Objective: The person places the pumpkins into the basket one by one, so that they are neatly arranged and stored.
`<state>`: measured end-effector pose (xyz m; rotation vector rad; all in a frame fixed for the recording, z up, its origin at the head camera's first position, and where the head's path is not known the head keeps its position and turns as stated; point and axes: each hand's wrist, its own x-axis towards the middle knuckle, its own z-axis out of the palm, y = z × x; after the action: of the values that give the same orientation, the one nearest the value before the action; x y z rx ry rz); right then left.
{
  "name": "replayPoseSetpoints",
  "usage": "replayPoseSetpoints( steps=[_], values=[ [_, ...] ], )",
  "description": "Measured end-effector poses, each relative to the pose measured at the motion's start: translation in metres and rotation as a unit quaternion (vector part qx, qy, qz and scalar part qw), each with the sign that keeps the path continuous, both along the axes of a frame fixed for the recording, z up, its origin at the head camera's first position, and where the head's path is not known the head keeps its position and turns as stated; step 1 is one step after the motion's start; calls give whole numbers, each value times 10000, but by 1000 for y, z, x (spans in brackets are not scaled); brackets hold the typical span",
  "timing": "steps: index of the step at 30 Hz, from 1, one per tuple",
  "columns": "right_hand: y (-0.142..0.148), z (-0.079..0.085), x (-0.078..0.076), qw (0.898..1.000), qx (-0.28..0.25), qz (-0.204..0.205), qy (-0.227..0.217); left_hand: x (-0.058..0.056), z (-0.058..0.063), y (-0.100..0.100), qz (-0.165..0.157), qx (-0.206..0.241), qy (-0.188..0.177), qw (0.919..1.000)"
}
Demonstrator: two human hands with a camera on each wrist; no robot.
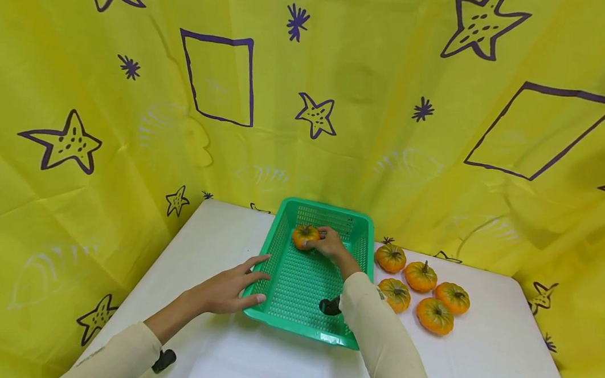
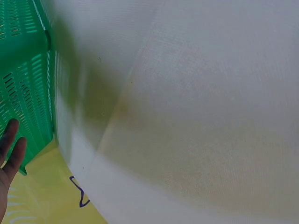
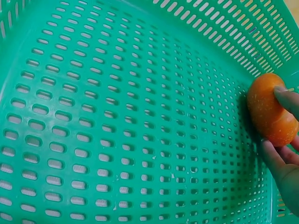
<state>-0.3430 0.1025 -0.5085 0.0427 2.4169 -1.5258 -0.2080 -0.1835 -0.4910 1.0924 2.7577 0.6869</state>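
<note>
A small orange pumpkin (image 1: 305, 236) with a greenish top is inside the green plastic basket (image 1: 305, 329), toward its far left corner. My right hand (image 1: 330, 244) grips this pumpkin from the right side. In the right wrist view the thumb and fingers hold the pumpkin (image 3: 271, 109) low over the slotted basket floor (image 3: 117, 126). My left hand (image 1: 233, 288) is at the basket's left rim, fingers spread and fairly straight, fingertips over the edge. The left wrist view catches only its fingers (image 2: 16, 156) beside the basket's outer wall (image 2: 28, 93).
Several similar pumpkins (image 1: 435, 316) sit on the white table (image 1: 499, 359) right of the basket, the nearest one (image 1: 394, 295) close to my right sleeve. A yellow curtain (image 1: 365, 175) with starfish drawings encloses the table at the back and sides.
</note>
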Motion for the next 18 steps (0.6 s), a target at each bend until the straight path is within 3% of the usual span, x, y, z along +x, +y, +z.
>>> replayPoseSetpoints(
  steps=[18],
  values=[
    [-5,1,-1,10000,-71,-60,-19,0,2,1,7,1,-54,10000]
  ],
)
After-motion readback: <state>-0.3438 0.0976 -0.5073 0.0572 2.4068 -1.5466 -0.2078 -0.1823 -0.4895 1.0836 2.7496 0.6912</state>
